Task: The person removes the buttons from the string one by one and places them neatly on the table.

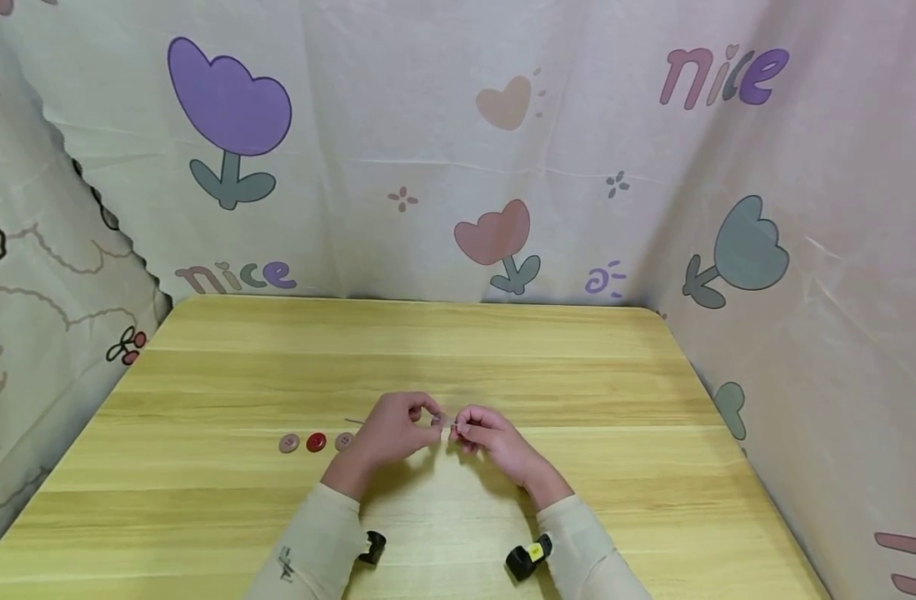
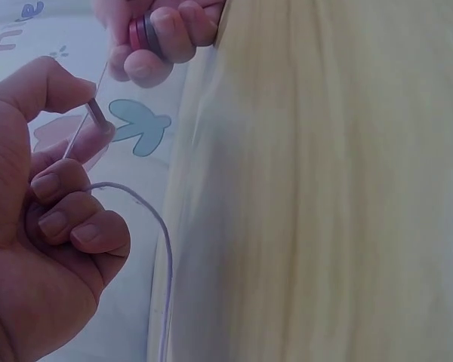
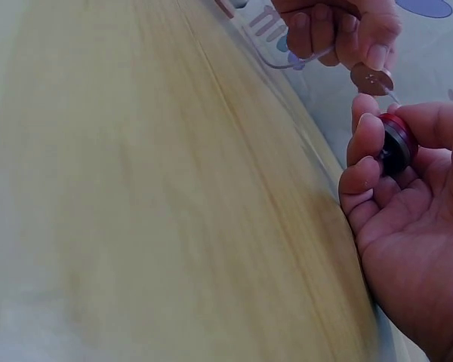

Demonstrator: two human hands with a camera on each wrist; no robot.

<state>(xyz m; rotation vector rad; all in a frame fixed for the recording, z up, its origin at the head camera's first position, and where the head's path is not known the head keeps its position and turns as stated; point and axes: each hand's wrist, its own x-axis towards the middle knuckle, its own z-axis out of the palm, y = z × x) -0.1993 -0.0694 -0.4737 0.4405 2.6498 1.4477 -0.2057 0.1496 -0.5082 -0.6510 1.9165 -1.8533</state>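
Note:
My left hand (image 1: 397,427) pinches a brown button (image 3: 371,78) between thumb and forefinger. A thin pale cord (image 2: 157,215) runs by that button; its other fingers curl over the cord, and a length hangs below in the left wrist view. Close by on the right, my right hand (image 1: 497,439) grips a small stack of red and dark buttons (image 3: 397,143) between thumb and fingers. The cord stretches between the two hands, from the brown button to the stack (image 2: 143,35). Both hands are near each other over the middle of the table.
On the wooden table (image 1: 225,367), left of my left hand, a brown button (image 1: 288,442), a red button (image 1: 316,442) and another brown button (image 1: 343,441) lie in a row. A bit of cord (image 1: 353,421) shows behind them. Printed curtains (image 1: 397,108) surround the back and sides.

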